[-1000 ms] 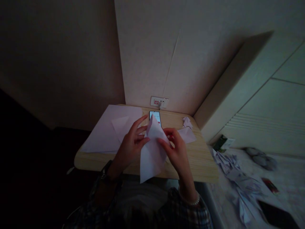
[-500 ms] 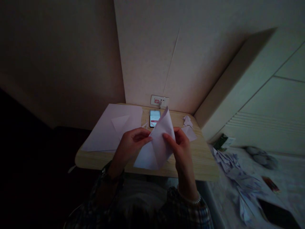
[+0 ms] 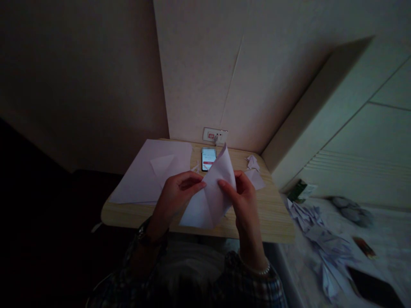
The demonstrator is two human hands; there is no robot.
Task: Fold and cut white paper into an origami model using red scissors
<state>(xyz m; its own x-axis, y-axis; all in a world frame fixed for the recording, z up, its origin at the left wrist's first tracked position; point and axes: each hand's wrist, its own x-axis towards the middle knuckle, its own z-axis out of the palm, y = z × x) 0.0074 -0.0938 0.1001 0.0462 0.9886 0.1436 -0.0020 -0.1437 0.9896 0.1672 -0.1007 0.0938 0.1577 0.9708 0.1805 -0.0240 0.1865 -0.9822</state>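
Between my two hands is a white sheet of paper (image 3: 213, 207), partly folded over, with a pointed corner standing up at the top. My left hand (image 3: 180, 190) pinches its left edge between thumb and fingers. On the right side, my right hand (image 3: 240, 192) grips it with the thumb on the front face and the fingers behind. The paper is held above the wooden tabletop (image 3: 269, 214), and it partly covers a phone (image 3: 208, 159) with a lit screen.
White paper sheets (image 3: 138, 179) lie at the table's left, with a small folded piece (image 3: 162, 164) on top. Folded paper (image 3: 253, 163) sits at the right. A wall socket (image 3: 215, 135) is behind. Many folded papers (image 3: 321, 235) and a dark tablet-like object (image 3: 375, 286) lie on the bed.
Almost nothing differs. Both hands keep hold of the paper in nearly the same place, with only a very slight shift of the fingers.
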